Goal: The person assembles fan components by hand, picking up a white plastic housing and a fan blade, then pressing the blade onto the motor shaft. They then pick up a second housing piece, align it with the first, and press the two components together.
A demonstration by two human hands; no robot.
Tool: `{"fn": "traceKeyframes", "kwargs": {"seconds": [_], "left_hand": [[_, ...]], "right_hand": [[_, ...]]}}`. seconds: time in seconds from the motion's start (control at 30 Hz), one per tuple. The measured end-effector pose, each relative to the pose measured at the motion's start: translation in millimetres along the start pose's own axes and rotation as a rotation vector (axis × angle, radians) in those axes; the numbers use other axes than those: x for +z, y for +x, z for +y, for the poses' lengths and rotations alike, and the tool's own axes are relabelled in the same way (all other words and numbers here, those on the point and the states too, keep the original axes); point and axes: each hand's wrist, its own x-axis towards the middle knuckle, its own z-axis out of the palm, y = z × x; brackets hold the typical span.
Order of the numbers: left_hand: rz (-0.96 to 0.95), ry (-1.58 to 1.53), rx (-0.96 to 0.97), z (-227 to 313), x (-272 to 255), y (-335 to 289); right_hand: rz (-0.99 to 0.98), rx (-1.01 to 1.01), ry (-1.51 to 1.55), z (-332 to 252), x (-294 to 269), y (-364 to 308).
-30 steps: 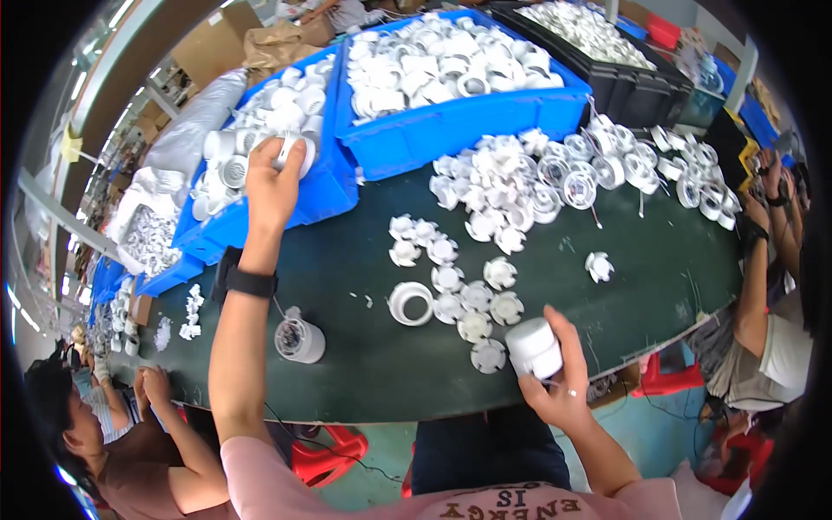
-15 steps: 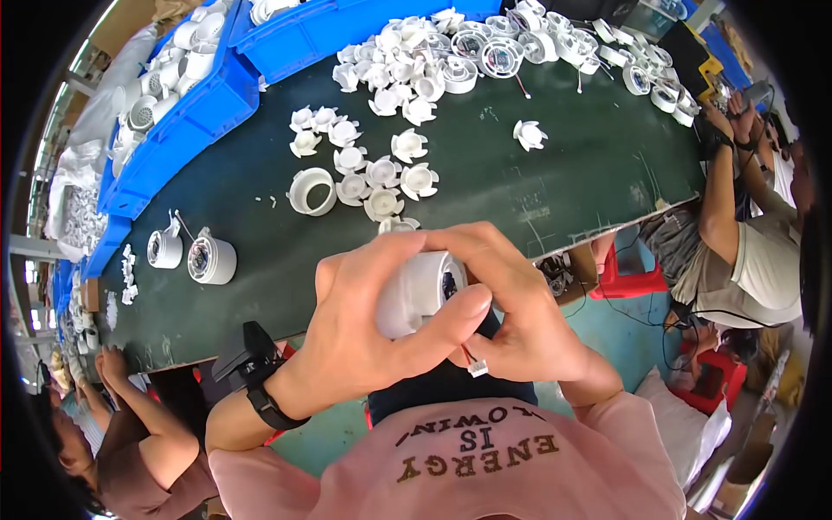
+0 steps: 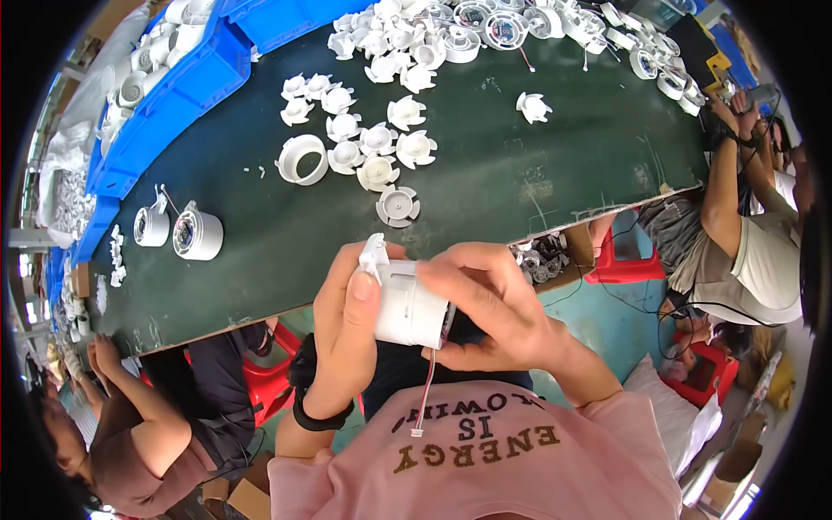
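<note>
Between both hands, in front of the table's near edge, is a white cylindrical fan housing (image 3: 406,308) lying on its side. My left hand (image 3: 341,334) grips its left end, with the thumb on a small white clip-like part (image 3: 373,256) that stands up there. My right hand (image 3: 503,308) closes around the right end, its thumb on top. From under that end hangs a thin red-and-white wire (image 3: 428,390) with a small white plug. Just beyond the hands on the table lies a white fan impeller (image 3: 399,206).
The green table (image 3: 477,191) carries more impellers, a white ring (image 3: 303,161), two wired housings (image 3: 198,236) at left and a pile of motor parts (image 3: 507,30) at the back. Blue bins (image 3: 173,108) line the far left. Co-workers sit left and right; a red stool (image 3: 637,256) stands at right.
The housing has been turned so its side faces up. The wire now hangs lower. My hands have moved apart along it, and the small clip-like part now shows under my left thumb.
</note>
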Motion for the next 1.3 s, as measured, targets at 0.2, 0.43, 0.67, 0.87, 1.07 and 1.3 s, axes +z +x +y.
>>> {"fn": "traceKeyframes", "kwargs": {"seconds": [0.2, 0.43, 0.67, 0.87, 1.07, 1.3], "left_hand": [[0.007, 0.372, 0.547, -24, 0, 2], [0.043, 0.429, 0.664, -38, -5, 0], [0.072, 0.497, 0.805, -45, -9, 2], [0.081, 0.500, 0.643, -34, -6, 6], [0.101, 0.336, 0.281, 1, 2, 13], [0.073, 0.069, -0.027, 15, -36, 17]], "right_hand": [[0.015, 0.405, 0.347, -2, 9, -12], [-0.067, 0.497, 0.409, -10, 16, -10], [-0.084, 0.583, 0.536, -10, 23, -9], [-0.019, 0.734, 0.514, -16, 19, -1], [-0.071, 0.631, 0.151, -15, 12, 18], [-0.325, 0.362, 0.030, 16, -55, 56]]}}
